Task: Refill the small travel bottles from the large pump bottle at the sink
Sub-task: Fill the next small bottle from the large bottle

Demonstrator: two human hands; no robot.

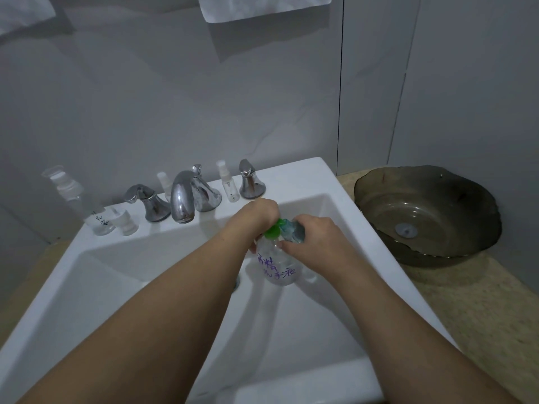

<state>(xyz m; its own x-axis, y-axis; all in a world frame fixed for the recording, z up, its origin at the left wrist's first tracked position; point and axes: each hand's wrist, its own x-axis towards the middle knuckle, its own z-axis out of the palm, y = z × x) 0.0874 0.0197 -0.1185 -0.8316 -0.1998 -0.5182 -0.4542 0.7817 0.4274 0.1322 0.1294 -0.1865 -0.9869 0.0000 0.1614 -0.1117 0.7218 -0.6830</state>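
The large clear pump bottle (278, 268), with purple handwriting and a green pump head (273, 231), is held over the white sink basin (151, 287). My left hand (258, 214) wraps around its upper part from the left and behind. My right hand (313, 239) grips a small clear bluish bottle (293, 231) pressed right against the green pump head. On the sink's back ledge stand a tall clear spray bottle (80, 202), a short clear bottle (126, 223), a small bottle (163, 182) half hidden behind the faucet, and a small spray bottle (228, 183).
A chrome faucet (182, 201) with two lever handles (147, 204) (250, 180) lines the ledge. To the right, a dark glass bowl (427, 211) sits on the beige countertop (481, 310). White towels (262, 7) hang on the wall above.
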